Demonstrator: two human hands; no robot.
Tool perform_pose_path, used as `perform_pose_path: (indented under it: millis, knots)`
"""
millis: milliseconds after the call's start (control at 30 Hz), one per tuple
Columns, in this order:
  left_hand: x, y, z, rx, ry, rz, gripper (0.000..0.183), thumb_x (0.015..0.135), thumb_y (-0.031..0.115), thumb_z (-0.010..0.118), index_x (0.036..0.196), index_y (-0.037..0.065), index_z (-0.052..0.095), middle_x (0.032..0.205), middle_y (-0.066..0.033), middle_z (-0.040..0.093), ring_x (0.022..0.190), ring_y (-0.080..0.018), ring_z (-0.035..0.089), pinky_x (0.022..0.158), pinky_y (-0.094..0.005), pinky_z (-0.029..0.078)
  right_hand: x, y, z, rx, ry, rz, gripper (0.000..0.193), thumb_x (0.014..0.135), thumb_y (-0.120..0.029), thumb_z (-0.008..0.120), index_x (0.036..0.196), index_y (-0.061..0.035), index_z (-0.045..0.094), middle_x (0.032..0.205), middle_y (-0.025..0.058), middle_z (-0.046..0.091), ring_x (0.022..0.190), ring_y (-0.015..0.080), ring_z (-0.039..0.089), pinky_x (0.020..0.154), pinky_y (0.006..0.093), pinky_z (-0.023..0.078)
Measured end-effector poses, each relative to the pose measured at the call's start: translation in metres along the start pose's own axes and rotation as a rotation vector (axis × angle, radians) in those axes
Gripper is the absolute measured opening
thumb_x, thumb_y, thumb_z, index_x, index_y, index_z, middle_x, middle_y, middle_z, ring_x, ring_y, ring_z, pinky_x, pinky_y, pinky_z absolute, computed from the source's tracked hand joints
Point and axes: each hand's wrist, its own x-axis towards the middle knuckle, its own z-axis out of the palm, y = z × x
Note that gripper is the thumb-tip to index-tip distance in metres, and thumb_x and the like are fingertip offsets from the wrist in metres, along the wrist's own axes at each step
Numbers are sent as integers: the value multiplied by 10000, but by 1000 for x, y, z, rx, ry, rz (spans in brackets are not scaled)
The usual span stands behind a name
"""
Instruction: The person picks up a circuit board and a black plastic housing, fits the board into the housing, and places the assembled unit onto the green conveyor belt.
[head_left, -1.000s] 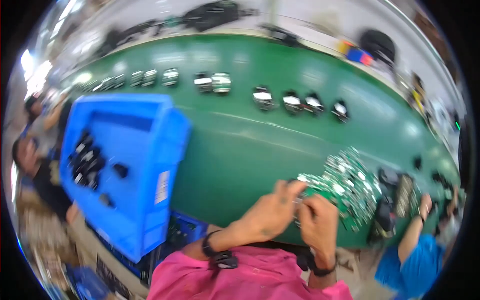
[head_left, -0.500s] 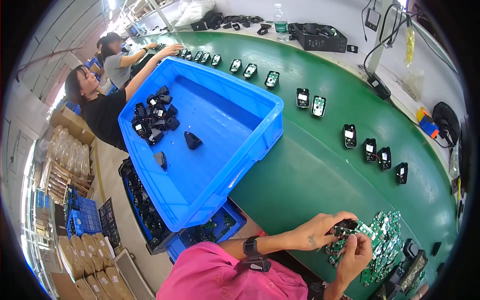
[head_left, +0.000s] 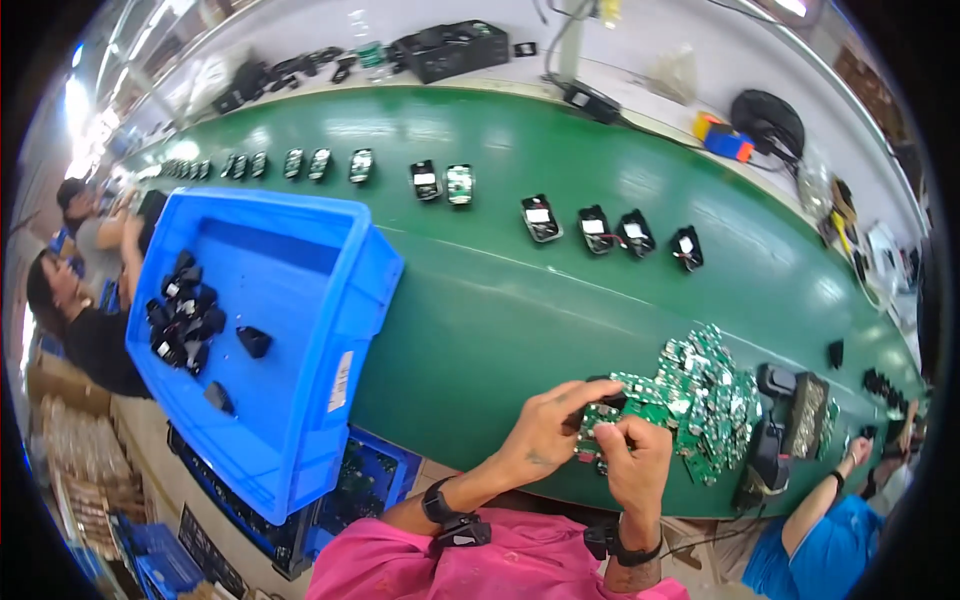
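At the near edge of the green table, my left hand [head_left: 545,432] is closed around a small black plastic housing [head_left: 606,394], partly hidden by the fingers. Right beside it, my right hand [head_left: 638,462] has its thumb and fingers pinched at a small green circuit board [head_left: 597,414], which lies against the housing. Whether the board sits inside the housing cannot be made out. Just beyond both hands spreads a heap of loose green circuit boards [head_left: 715,400]. Several black housings with white labels, such as this one [head_left: 540,219], stand in a line across the table.
A large blue tub [head_left: 350,300] at the left holds black housings [head_left: 185,310]. Black devices [head_left: 770,440] stand right of the heap. Co-workers sit at the far left [head_left: 95,335] and on the right, in a blue shirt [head_left: 820,535]. A cable and adapter [head_left: 592,101] lie along the back ledge.
My view has swung to the right, so the tub appears farther left and the co-worker in blue shows. Both hands stay together at the housing and circuit board.
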Motion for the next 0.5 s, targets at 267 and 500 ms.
perform_pose_path:
  millis: [267,500]
  knots:
    - [6,-2,13,143,179,207,583,825,-129,546,1372,76,550,1161,-163,633,877,-258,660,755,-290,530,-3,-4,-7,-98,-26,-54,206,937,-145,647,800,-2,592,623,106,550,521,235,530,501,346,398]
    - [3,4,-6,-58,6,70,521,884,-121,482,1382,28,495,1263,-131,585,984,-127,617,782,-265,530,8,1,-6,-138,88,-125,238,901,-155,692,733,0,629,579,86,554,484,188,515,472,331,375]
